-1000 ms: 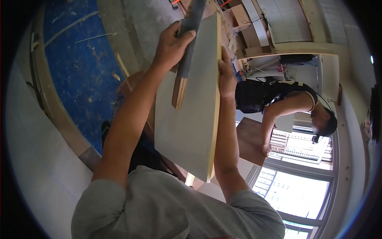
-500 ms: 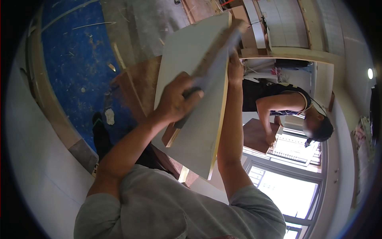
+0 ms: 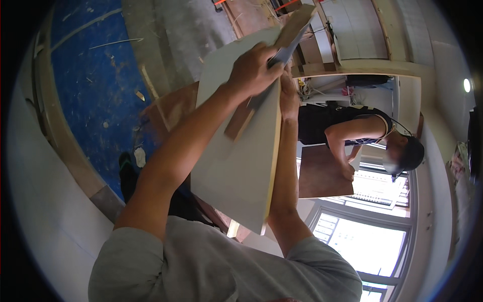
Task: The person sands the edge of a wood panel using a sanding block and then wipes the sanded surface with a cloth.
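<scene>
A large pale grey panel (image 3: 231, 176) with a yellowish edge leans up in front of me. Across its far part runs a long wooden bar-shaped hand tool (image 3: 297, 25) with a grey-blue side, partly blurred. My left hand (image 3: 254, 70) is closed around its middle, where a dark part shows under the fingers. The tool's far end sticks out past the panel's top edge. At the panel's right edge, my right hand (image 3: 288, 95) grips the board close to the tool; its fingers are partly hidden.
A person (image 3: 362, 126) at the right bends over a brown board (image 3: 324, 171), by a bright window (image 3: 362, 246). Blue floor covering (image 3: 90, 80) with scraps lies at the left. A reddish-brown board (image 3: 176, 105) is behind the panel. Wooden framing (image 3: 362, 68) stands at the far right.
My left hand and the tool have moved up and to the right along the panel. My right hand stays on the edge. The other person's brown board has tilted, showing more of its face.
</scene>
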The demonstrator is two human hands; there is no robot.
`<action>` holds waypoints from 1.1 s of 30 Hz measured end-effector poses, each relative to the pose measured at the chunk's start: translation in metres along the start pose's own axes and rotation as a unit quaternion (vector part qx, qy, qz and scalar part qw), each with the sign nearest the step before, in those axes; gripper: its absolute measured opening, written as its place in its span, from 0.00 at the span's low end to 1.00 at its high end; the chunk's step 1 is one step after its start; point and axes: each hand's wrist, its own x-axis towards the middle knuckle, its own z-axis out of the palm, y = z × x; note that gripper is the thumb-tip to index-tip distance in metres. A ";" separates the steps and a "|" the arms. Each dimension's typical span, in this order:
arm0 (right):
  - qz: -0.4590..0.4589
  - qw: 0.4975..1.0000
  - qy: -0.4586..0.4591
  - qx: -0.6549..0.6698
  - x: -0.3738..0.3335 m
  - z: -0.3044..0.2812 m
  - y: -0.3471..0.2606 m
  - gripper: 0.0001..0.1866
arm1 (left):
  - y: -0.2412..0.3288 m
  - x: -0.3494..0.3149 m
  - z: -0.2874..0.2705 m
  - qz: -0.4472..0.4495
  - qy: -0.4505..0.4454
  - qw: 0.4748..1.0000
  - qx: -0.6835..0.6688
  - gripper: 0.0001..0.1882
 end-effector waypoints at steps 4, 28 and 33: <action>0.033 0.945 0.039 -0.324 -0.017 -0.007 -0.011 0.26 | 0.054 -0.085 -0.033 -0.083 -0.095 0.991 -0.036 0.13; 0.049 0.983 0.059 -0.169 -0.042 0.042 -0.069 0.33 | -0.023 -0.145 -0.102 -0.383 0.083 0.880 -0.269 0.15; 0.042 0.984 0.053 -0.167 -0.069 0.055 -0.078 0.35 | -0.019 -0.143 -0.115 -0.339 0.060 0.923 -0.170 0.15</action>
